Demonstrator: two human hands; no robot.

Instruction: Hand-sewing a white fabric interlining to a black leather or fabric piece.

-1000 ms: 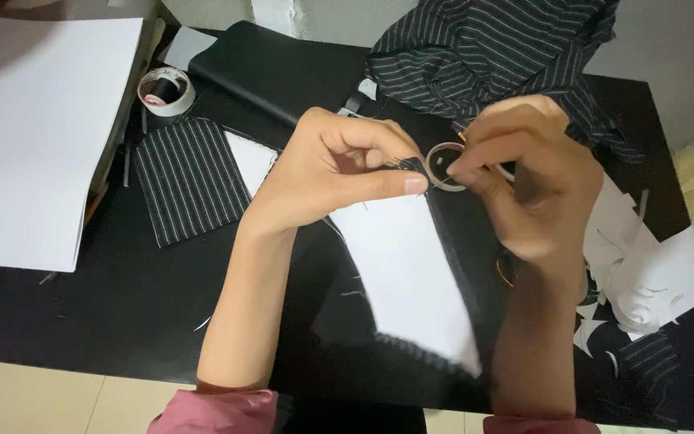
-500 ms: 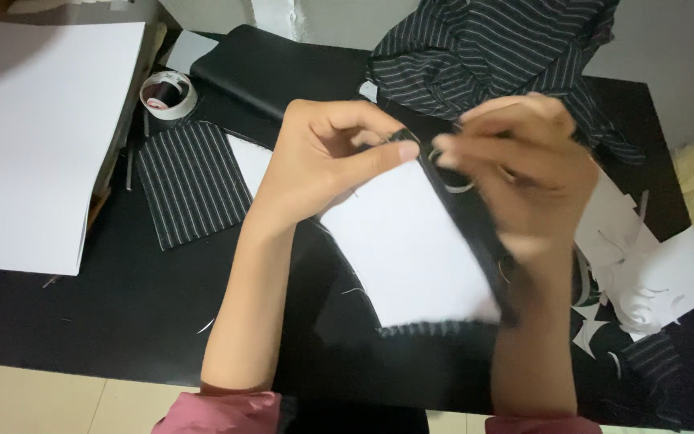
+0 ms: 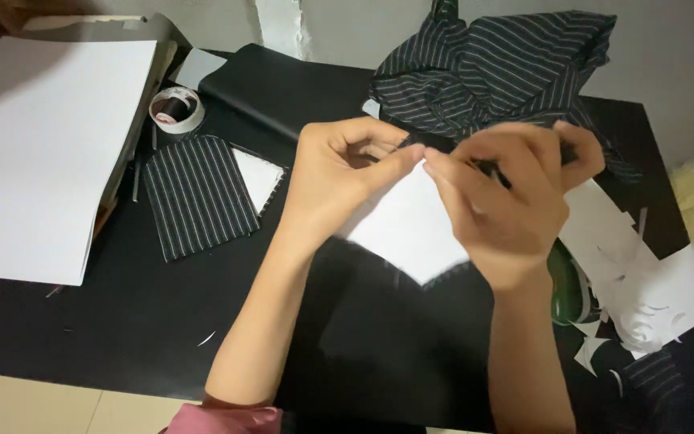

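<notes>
1. Left hand (image 3: pixel 347 173): raised over the middle of the black table (image 3: pixel 122 321), thumb and forefinger pinched shut on the top edge of a white-faced fabric piece (image 3: pixel 407 229). The pinch looks meant to keep that edge taut and level.
2. Right hand (image 3: pixel 508 201): just at 3 o'clock of the left, fingertips almost touching it, closed on the same edge and on a thin dark item running between the fingers; what that item is cannot be told. The two hands meet at one spot, which suggests fine work on that edge.
3. White-faced fabric piece: hangs from both pinches, pointed end down toward 6 o'clock, with a dark striped border showing at its lower edges. It is held clear of the table, not lying on it.
4. Striped garment (image 3: pixel 500 64): heaped at 12 o'clock behind the hands, its folds reaching up to the knuckles and crowding the far side of the work.
5. Striped swatch (image 3: pixel 198 197): flat at 9 o'clock, a small white piece just beside it.
6. Tape roll (image 3: pixel 176 108): at 10 o'clock, apart from the hands.
7. White sheets (image 3: pixel 42 153): stacked at the far 9 o'clock edge.
8. Paper offcuts (image 3: pixel 652 289): strewn at 4 o'clock, close under the right wrist, beside a dark green object partly hidden by the forearm.
</notes>
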